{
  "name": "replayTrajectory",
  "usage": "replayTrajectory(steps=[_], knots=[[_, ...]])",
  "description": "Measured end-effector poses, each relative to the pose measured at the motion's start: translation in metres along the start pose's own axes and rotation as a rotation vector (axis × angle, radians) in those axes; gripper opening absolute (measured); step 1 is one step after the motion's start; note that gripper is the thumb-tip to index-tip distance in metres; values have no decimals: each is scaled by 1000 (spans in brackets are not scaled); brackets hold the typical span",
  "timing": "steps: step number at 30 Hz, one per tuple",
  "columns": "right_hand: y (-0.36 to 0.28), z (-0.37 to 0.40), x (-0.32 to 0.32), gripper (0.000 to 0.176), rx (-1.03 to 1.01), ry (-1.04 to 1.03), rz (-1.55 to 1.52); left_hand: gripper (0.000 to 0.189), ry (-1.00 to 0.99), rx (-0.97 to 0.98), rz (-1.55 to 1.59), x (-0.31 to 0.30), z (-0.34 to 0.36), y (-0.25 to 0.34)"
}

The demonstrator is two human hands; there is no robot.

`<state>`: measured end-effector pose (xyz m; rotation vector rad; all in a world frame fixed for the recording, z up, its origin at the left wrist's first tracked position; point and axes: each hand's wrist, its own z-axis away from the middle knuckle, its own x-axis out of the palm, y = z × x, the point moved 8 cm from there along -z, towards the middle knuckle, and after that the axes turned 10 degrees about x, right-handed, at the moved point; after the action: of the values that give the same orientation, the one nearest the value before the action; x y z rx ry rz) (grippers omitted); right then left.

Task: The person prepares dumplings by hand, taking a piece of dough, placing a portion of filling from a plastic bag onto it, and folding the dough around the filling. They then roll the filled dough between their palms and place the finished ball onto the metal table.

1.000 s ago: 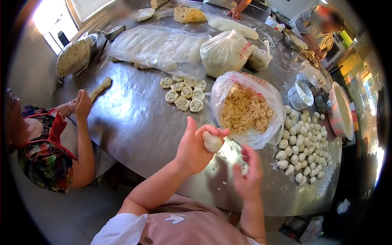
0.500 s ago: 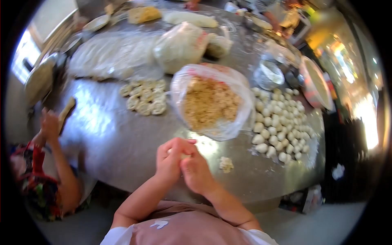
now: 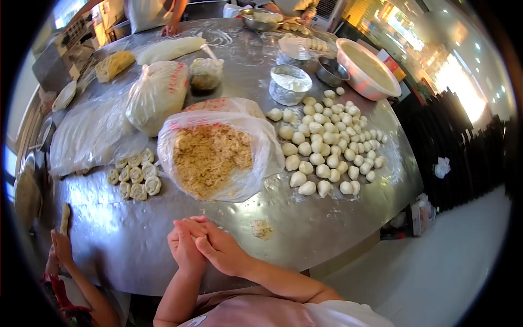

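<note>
My left hand [image 3: 186, 249] and my right hand [image 3: 226, 253] are cupped together over the near side of the metal table. Their fingers are closed around each other, and whatever lies between the palms is hidden. Just beyond them sits an open plastic bag [image 3: 268, 146] of crumbly tan filling [image 3: 210, 158]. A small flattened dough piece [image 3: 262, 229] lies on the table to the right of my hands. Farther right, many round white dough balls [image 3: 327, 136] are spread in a broad group. Flat spiral dough pieces [image 3: 138, 174] rest to the left of the bag.
A co-worker's hands [image 3: 61, 248] are at lower left, near a dough strip [image 3: 65, 218]. Behind the bag stand a tied plastic bag [image 3: 158, 95], plastic-covered dough [image 3: 90, 131], a flour tub [image 3: 290, 90] and a large pink basin [image 3: 366, 68]. Other people work at the far edge.
My view has swung to the right, so the table's contents appear farther left and more of the far edge shows. My hands stay clasped together, with the fingers slightly shifted.
</note>
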<state>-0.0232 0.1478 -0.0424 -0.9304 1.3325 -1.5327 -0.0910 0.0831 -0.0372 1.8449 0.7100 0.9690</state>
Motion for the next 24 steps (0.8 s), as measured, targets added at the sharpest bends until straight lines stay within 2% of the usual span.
replayTrajectory(steps=[2,5,7,9,11,14,17,19,21,24], knots=[[-1,3,-8,50,55,44,-22,53,-18,-3,-10,7,-1,-4],[3,5,-19,46,68,51,-125,50,258,-220,164,27,5,-6],[6,7,-26,48,88,2,-99,47,315,-243,167,45,3,-1],[11,7,-27,49,95,-64,-76,44,90,-173,115,50,-2,-2],[16,6,-24,51,90,-145,-53,42,-414,-4,7,40,6,-12],[-9,12,-32,45,-112,178,-48,50,-293,-65,-118,28,9,-17],[-1,12,-36,51,86,180,-222,50,-164,-35,-17,47,7,3],[-1,12,-35,56,118,39,-268,49,-66,-25,13,64,0,20],[12,12,-26,62,134,-104,-218,43,-265,-123,-151,56,1,16],[13,19,-22,46,73,-84,-137,37,-428,-10,-131,43,5,1]])
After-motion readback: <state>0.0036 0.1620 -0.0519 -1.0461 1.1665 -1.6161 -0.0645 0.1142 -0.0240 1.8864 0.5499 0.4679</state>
